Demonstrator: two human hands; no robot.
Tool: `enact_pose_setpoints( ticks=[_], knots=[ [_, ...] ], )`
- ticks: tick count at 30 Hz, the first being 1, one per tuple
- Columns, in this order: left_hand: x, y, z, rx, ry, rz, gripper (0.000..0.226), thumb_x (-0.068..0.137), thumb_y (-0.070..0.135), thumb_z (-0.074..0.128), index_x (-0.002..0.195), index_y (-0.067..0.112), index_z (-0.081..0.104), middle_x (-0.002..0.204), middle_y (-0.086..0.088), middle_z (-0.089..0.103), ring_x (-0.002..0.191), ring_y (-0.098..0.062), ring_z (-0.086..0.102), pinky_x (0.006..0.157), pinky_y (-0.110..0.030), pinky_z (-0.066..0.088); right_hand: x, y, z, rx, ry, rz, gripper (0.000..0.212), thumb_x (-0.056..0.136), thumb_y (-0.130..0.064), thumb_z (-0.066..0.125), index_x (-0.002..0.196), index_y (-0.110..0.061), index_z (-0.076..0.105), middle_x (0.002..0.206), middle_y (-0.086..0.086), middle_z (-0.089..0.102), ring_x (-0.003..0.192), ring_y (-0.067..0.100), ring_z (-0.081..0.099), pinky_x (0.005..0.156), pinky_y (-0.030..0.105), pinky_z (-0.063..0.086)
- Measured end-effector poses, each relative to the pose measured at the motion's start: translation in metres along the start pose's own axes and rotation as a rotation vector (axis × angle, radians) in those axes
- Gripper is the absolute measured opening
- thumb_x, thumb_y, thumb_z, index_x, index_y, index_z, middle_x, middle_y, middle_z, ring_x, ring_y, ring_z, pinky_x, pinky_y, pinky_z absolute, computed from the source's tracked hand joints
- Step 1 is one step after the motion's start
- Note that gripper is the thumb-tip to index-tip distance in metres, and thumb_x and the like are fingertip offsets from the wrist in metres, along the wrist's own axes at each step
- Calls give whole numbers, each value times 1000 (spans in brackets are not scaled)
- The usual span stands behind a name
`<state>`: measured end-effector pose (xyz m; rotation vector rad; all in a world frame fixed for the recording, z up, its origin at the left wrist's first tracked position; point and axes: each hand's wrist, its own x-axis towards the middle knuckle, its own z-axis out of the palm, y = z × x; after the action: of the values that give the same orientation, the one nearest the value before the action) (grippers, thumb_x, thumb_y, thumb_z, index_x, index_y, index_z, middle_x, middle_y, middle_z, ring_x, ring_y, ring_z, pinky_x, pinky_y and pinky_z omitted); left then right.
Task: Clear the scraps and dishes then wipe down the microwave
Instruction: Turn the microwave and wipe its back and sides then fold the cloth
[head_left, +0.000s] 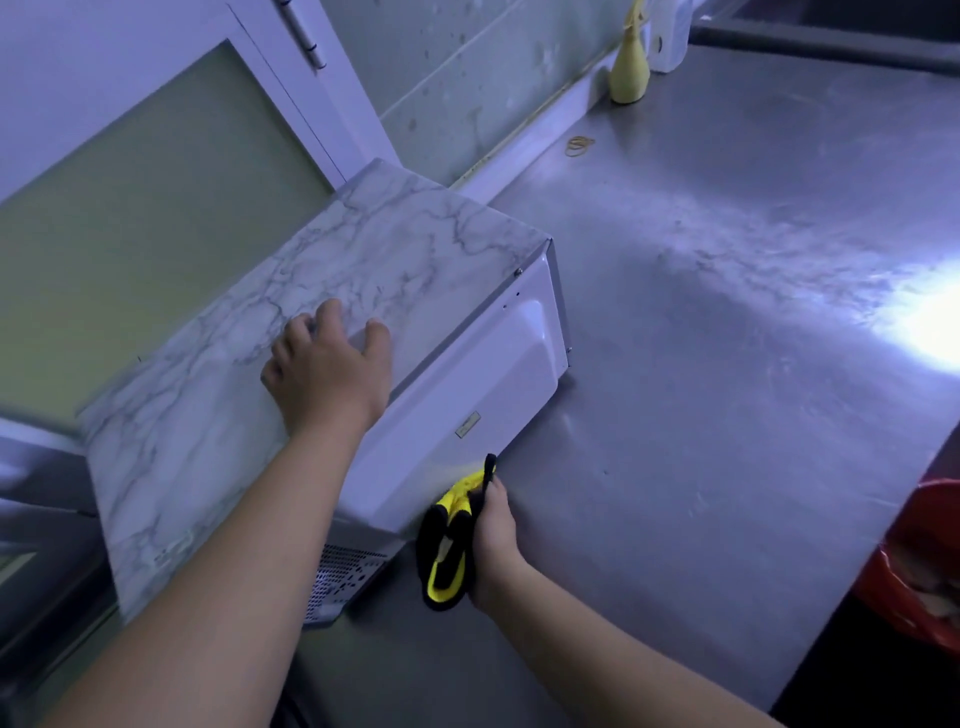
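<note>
The microwave (467, 374) stands on the steel counter, its top covered in marble-patterned film and its white side facing me. My left hand (327, 369) rests on that top with fingers spread and slightly bent, near the right edge. Lower down, my right hand (493, 540) grips a yellow and black cloth (447, 551) held against the lower corner of the white side panel. A perforated vent shows beneath that corner.
The steel counter (727, 364) stretches to the right with a bright glare. A yellow bottle (629, 67) stands at the back wall, rubber bands (579, 146) lie near it. A red bin (919, 566) sits off the counter's right edge. A cabinet door (156, 171) is behind the microwave.
</note>
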<state>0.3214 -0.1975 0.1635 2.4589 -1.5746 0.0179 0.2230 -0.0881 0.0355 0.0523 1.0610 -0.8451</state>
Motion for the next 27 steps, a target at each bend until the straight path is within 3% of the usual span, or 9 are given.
enact_pose_setpoints(
  ticks=[3,6,9,13,16,18,21,24,27],
  knots=[
    [1,0,0,4,2,6,53,94,53,37,139,26,43,145,-9,38,135,-31,32,113,-48,20,-18,2,-27,204,-145,250,21,72,-22,67,63,-17,49,55,2,49,50,18,52,59,26,39],
    [1,-1,1,11,4,16,54,94,53,37,139,26,42,144,-10,38,134,-31,32,112,-48,20,-31,-9,-53,337,-129,238,25,73,-23,61,54,-17,45,49,0,41,45,18,48,57,30,31],
    [4,-2,2,11,-8,14,53,94,54,36,138,25,42,144,-10,36,134,-30,30,112,-48,19,-40,-47,-55,327,-54,0,22,81,-26,54,62,-19,46,55,0,42,48,16,48,51,24,35],
    [7,-3,1,-17,-55,-16,51,91,51,38,136,27,42,146,-9,34,137,-30,28,113,-47,16,-74,-104,-5,113,-30,-658,11,91,-10,46,93,-21,47,65,-9,38,48,6,38,41,16,34],
    [14,-7,-12,-161,-150,39,44,91,34,50,134,30,50,147,-8,40,137,-29,34,115,-41,23,-78,-104,48,-162,72,-991,41,94,-13,52,133,-25,47,113,-12,61,90,-9,60,75,13,52],
    [20,-25,-30,-482,-286,87,40,92,17,55,130,29,57,144,-3,47,134,-20,43,108,-29,33,-61,-72,81,-570,215,-1109,63,91,-28,55,151,-28,33,157,0,32,143,9,30,118,37,28],
    [12,-85,-45,-433,-310,186,46,98,28,49,144,27,47,151,3,41,138,-13,38,102,-16,30,-38,-14,110,-918,406,-1103,81,91,-46,46,159,-26,4,166,6,-12,151,17,-18,121,40,-13],
    [-7,-140,-32,3,-185,292,51,100,49,33,151,41,30,162,9,21,149,-14,16,120,-39,11,-35,18,115,-898,471,-1155,80,91,-49,37,159,-24,2,167,8,-8,152,18,-17,121,40,-13],
    [-11,-141,-27,29,-98,315,59,92,54,23,149,39,31,161,6,26,147,-18,21,117,-46,15,-26,34,102,-1007,450,-1314,77,93,-48,37,159,-17,9,166,12,-1,154,25,-7,122,47,-5]
  ],
)
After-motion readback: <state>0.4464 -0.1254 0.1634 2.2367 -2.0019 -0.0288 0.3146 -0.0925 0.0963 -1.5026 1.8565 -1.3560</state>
